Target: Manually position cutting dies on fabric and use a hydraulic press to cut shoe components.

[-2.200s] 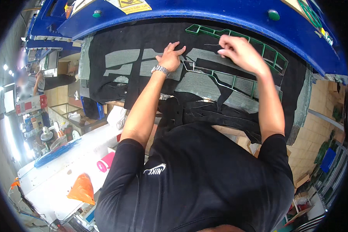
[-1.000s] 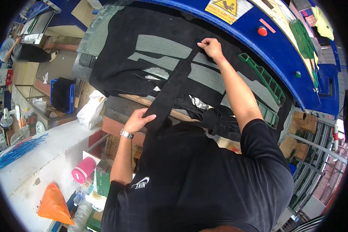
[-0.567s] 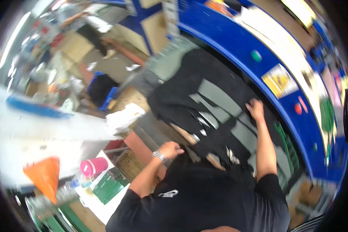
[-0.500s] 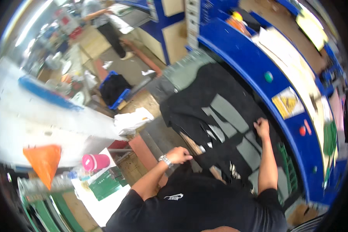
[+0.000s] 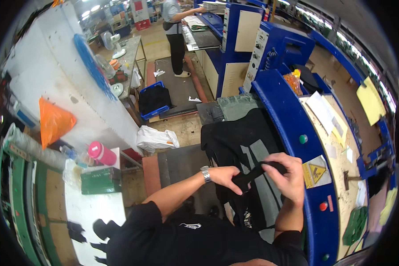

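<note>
A small black fabric piece (image 5: 252,176) is stretched between my two hands. My left hand (image 5: 226,177), with a silver watch at the wrist, pinches its left end between thumb and fingers. At the other end, the thumb and fingertips of my right hand (image 5: 287,176) close on the fabric. Below them a large black cloth (image 5: 232,135) lies spread over the work surface, bunched at its near left side. Long grey cut pieces (image 5: 267,201) lie on the black cloth, partly covered by my hands.
A blue machine beam (image 5: 277,117) with green and red buttons curves along the right. At left stand a white table (image 5: 93,201) with a pink tumbler (image 5: 103,154) and green box. Ahead are a blue crate (image 5: 167,106) of black cloth and a person (image 5: 177,44) at another machine.
My hands, apart before, have come together over the cloth and now hold the black piece between them. My right hand has moved inward from the cloth's right side. The view has turned.
</note>
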{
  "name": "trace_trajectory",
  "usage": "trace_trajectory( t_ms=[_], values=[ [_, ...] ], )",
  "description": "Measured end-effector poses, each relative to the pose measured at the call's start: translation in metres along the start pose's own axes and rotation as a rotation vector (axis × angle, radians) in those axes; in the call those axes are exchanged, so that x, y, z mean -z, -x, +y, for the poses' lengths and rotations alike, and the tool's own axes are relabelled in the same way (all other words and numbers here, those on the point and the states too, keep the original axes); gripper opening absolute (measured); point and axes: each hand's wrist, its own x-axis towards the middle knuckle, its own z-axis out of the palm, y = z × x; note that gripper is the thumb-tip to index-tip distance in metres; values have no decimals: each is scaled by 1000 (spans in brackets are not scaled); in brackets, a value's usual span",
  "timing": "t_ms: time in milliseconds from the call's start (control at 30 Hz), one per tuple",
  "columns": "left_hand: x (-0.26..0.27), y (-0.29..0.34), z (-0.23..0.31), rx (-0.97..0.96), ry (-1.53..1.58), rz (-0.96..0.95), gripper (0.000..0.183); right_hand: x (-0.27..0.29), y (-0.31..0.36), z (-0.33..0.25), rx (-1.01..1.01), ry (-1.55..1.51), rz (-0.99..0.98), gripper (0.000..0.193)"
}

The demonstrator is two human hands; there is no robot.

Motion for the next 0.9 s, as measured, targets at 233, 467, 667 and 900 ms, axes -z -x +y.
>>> trace_trajectory(
  t_ms=[233, 467, 667, 900],
  values=[
    [-55, 53, -42, -236, 259, 468, 29, -51, -39, -42, 394, -131, -362, 16],
    [-120, 132, -82, -224, 264, 892, 33, -138, -50, -106, 577, -230, -543, 17],
    [-204, 239, -108, -195, 89, 1379, 38, -242, -65, -157, 552, -264, -726, 15],
    [-353, 351, -159, 91, 124, 1954, 38, -434, -69, -239, 514, -310, -1038, 16]
  ],
)
